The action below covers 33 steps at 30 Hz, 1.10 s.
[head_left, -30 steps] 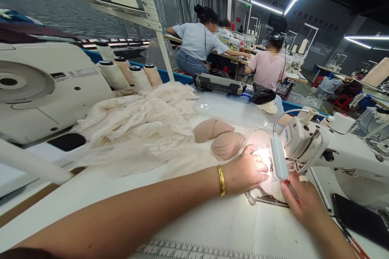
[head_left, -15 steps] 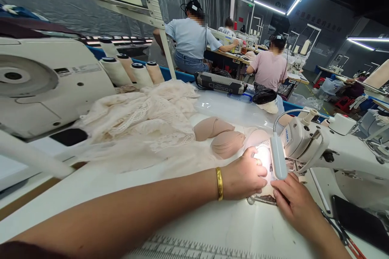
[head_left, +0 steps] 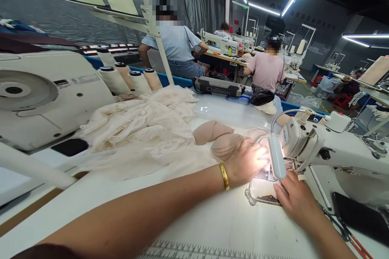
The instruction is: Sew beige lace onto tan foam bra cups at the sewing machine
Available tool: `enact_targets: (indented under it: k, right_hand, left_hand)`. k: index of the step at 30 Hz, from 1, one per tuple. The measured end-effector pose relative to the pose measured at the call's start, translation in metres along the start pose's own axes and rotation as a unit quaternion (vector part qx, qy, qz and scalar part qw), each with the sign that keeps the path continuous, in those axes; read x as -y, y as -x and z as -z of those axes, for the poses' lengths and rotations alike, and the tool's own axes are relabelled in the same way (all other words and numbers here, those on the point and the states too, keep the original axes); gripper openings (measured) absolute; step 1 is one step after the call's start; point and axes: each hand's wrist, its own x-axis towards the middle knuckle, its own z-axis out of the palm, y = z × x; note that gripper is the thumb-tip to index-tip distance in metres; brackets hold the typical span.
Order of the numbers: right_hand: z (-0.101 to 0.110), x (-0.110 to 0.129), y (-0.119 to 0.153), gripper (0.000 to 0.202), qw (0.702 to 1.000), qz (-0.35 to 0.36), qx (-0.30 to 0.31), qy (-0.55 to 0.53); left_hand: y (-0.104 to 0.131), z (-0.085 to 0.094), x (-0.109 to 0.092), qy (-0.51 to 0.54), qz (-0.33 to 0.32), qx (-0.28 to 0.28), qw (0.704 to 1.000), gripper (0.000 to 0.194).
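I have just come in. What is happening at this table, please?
A person's left hand is in the bright light of a small lamp at a sewing machine, close to the beige cups. Blur and glare hide whether it holds anything. The right hand is near the lamp's lower end; its grip is unclear. Cream lace fabric lies heaped to the left.

From here, the lace cloth looks soft and matt, rough with openwork, while the beige cups have a smooth, dull, foam-like face. The sewing machine wears glossy white paint; its lamp looks like satin plastic on a ribbed metal neck. The smooth tabletop shines faintly (a few fine marks on it), and the bracelet gleams like polished gold.
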Motion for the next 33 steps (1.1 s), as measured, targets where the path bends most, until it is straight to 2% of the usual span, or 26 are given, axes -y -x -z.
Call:
enact_targets:
  k: [2, 4, 5, 8, 11, 13, 16, 20, 23, 28, 33]
  right_hand:
    - [0.0, 0.0, 0.0, 0.025, 1.0, 0.001, -0.002, -0.002]
    - [0.001, 0.0, 0.001, 0.025, 1.0, 0.004, -0.003, 0.0]
    - [0.001, 0.0, 0.001, 0.025, 1.0, 0.006, -0.004, 0.003]
    - [0.001, 0.001, 0.001, 0.024, 1.0, 0.004, -0.006, 0.014]
    - [0.002, 0.003, 0.0, 0.02, 1.0, -0.001, 0.005, 0.022]
    - [0.003, 0.004, -0.001, 0.016, 1.0, 0.0, 0.012, 0.02]
    - [0.004, 0.005, -0.001, 0.014, 1.0, -0.003, 0.016, 0.005]
    - [0.005, 0.005, -0.002, 0.015, 1.0, -0.012, 0.023, -0.009]
    - [0.005, 0.005, -0.001, 0.016, 0.999, -0.017, 0.028, -0.011]
    - [0.006, 0.005, -0.002, 0.015, 1.0, -0.009, 0.015, -0.011]
    - [0.005, 0.004, -0.003, 0.015, 1.0, 0.002, 0.008, 0.001]
  left_hand:
    - [-0.001, 0.002, 0.011, -0.006, 0.088, -0.01, 0.996, 0.03]
    - [-0.001, 0.005, 0.022, -0.004, 0.145, 0.023, 0.989, 0.038]
    - [0.001, 0.007, 0.026, -0.002, 0.148, 0.05, 0.988, 0.036]
    - [0.006, 0.016, 0.026, 0.001, 0.102, 0.107, 0.989, 0.025]
    - [0.013, 0.024, 0.009, 0.017, 0.039, 0.13, 0.991, 0.025]
    - [0.016, 0.024, -0.004, 0.055, -0.012, 0.133, 0.989, 0.022]
    - [0.016, 0.012, -0.016, 0.111, -0.057, 0.105, 0.987, 0.013]
    - [0.013, -0.008, -0.02, 0.131, -0.063, 0.058, 0.988, 0.017]
    - [0.012, -0.017, -0.022, 0.134, -0.047, 0.037, 0.989, 0.019]
    - [0.011, -0.023, -0.028, 0.129, -0.023, 0.022, 0.991, 0.023]
    - [0.01, -0.023, -0.032, 0.097, -0.024, 0.029, 0.995, 0.017]
